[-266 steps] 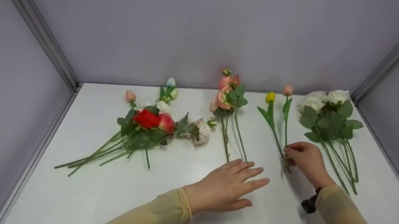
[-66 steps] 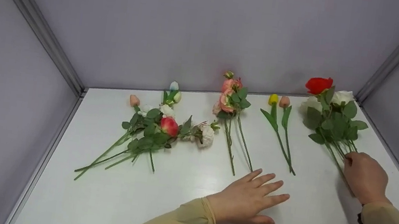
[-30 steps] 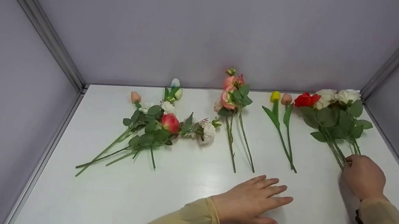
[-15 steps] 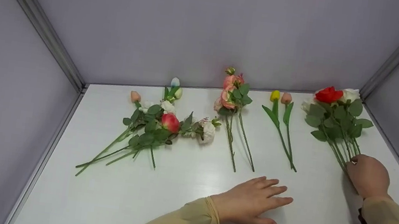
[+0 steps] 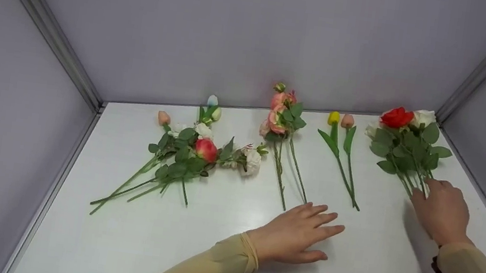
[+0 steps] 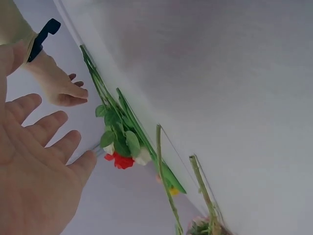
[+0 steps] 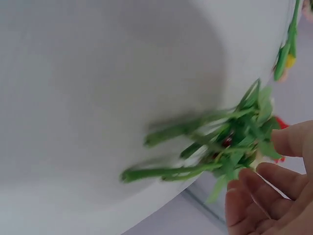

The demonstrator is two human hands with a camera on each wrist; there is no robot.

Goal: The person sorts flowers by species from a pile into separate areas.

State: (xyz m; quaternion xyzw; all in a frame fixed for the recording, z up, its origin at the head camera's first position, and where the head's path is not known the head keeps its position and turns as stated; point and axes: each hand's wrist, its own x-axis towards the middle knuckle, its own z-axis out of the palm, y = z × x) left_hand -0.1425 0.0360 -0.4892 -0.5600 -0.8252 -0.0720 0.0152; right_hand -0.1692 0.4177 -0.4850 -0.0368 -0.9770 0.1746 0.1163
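At the right, a red rose lies among white roses, their leafy green stems pointing toward me. My right hand hovers over those stems; in the right wrist view its fingers are loosely bent and apart from the stems. Fingers spread and palm down, my left hand is nearest the stem ends of the pink flowers and holds nothing. Between the pink flowers and the roses lie a yellow tulip and a peach tulip, stems crossing near their ends.
A mixed heap lies at the left of the white table: a pink-red flower, a peach tulip, pale blue and yellowish tulips and whitish flowers. Grey panels wall in the back and sides.
The red rose went from the left heap to the white roses, held by my right hand, which has now let go. My left hand has shifted slightly left and away from me.
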